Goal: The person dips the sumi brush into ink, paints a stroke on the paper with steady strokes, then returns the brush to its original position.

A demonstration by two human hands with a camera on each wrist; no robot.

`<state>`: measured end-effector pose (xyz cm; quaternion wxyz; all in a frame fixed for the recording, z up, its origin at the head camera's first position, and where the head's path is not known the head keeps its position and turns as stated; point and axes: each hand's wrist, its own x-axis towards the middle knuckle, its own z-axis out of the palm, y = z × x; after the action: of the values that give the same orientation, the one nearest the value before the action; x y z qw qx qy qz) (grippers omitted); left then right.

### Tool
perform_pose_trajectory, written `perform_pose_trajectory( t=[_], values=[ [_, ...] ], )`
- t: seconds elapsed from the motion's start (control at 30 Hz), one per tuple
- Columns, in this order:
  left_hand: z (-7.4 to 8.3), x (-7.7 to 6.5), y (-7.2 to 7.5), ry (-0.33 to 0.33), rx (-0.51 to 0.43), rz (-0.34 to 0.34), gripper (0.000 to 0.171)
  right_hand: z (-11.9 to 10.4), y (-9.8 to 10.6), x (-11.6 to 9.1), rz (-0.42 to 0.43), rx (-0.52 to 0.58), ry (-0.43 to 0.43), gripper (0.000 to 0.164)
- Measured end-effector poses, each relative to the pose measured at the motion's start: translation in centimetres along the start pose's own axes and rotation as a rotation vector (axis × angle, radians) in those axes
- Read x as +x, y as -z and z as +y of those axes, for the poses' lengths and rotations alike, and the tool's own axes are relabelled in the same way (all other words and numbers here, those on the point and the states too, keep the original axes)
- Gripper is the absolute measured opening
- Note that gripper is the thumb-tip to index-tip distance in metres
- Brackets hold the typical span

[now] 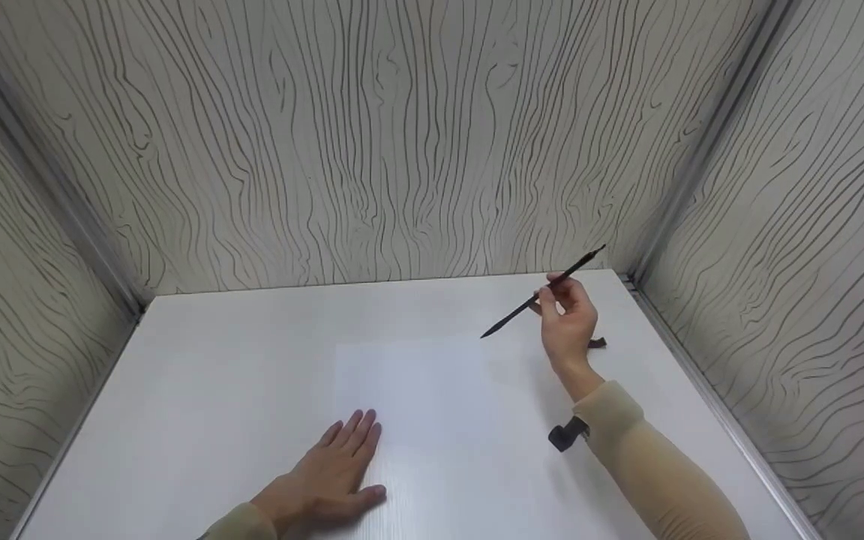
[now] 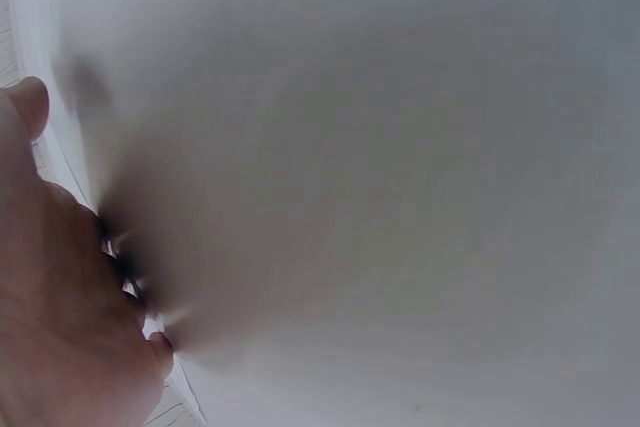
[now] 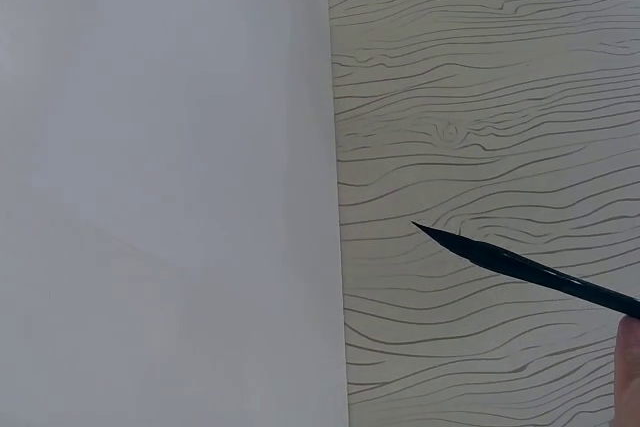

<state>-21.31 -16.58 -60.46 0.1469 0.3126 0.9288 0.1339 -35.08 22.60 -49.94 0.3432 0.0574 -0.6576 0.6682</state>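
My right hand (image 1: 568,322) pinches a dark calligraphy brush (image 1: 511,319) between thumb and fingers, above the right side of the table. The brush slants, its pointed tip down and left near the upper right corner of a white paper sheet (image 1: 424,390). In the right wrist view the dark brush (image 3: 520,265) shows its tapered tip, with a bit of one finger at the edge. My left hand (image 1: 338,469) rests palm down, fingers straight, fingertips at the paper's lower left edge. The left wrist view shows that hand (image 2: 70,297) from the side over the white surface.
The white table (image 1: 214,375) fills the lower view, with wood-grain patterned walls (image 1: 402,150) behind and at both sides. A small dark object (image 1: 598,343) shows behind my right wrist. A black device (image 1: 567,433) sticks out from the right sleeve.
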Motion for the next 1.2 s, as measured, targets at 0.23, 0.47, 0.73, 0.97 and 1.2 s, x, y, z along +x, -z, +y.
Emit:
perform_pose_trajectory(
  t=[0.23, 0.47, 0.73, 0.97, 1.2],
  values=[
    [0.1, 0.1, 0.2, 0.006, 0.016, 0.004, 0.103, 0.4, -2.0, -1.1, -0.031, 0.028, -0.039, 0.019],
    [0.2, 0.0, 0.3, 0.003, 0.012, 0.009, 0.103, 1.0, -3.9, -2.3, -0.066, 0.043, -0.064, 0.018],
    [0.3, 0.0, 0.2, -0.008, 0.001, 0.02, 0.103, 1.7, -5.7, -3.6, -0.128, 0.038, -0.072, 0.019],
    [0.4, 0.1, 0.0, 0.007, 0.004, 0.005, 0.106, 2.0, -7.0, -5.0, -0.18, 0.027, -0.099, 0.019],
    [0.2, 0.1, 0.2, 0.024, 0.018, -0.007, 0.108, 2.5, -8.4, -6.2, -0.23, 0.009, -0.114, 0.021]
  ],
)
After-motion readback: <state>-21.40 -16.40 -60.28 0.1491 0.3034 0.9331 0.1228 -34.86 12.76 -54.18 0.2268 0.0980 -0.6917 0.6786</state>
